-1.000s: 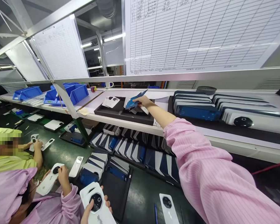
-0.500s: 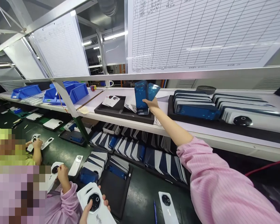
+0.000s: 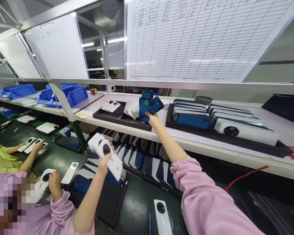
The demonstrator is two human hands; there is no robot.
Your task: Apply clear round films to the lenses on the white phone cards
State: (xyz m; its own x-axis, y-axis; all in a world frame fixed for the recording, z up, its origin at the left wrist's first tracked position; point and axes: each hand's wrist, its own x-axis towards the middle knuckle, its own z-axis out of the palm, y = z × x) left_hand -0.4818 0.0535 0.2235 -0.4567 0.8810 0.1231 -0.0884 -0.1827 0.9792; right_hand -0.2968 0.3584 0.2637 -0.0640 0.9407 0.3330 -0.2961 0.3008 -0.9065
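My right hand [image 3: 154, 119] is stretched out over the shelf edge and grips a fan of blue-faced phone back covers [image 3: 147, 105], held upright above a black tray [image 3: 117, 117]. My left hand [image 3: 103, 164] is raised over the lower bench, closed on a couple of white phone back covers [image 3: 105, 154] with a round black camera ring. Below it lie black trays of upright white and blue covers [image 3: 134, 158].
A long black tray of stacked covers [image 3: 210, 119] fills the shelf to the right. Blue bins [image 3: 63, 94] stand at the shelf's left. One white cover [image 3: 163, 212] and a pen [image 3: 149, 222] lie on the dark bench. Two co-workers at lower left handle white covers [image 3: 42, 182].
My left hand has lifted the white covers up and forward from the lower edge. My right hand has raised the blue covers off the tray and drawn them back slightly.
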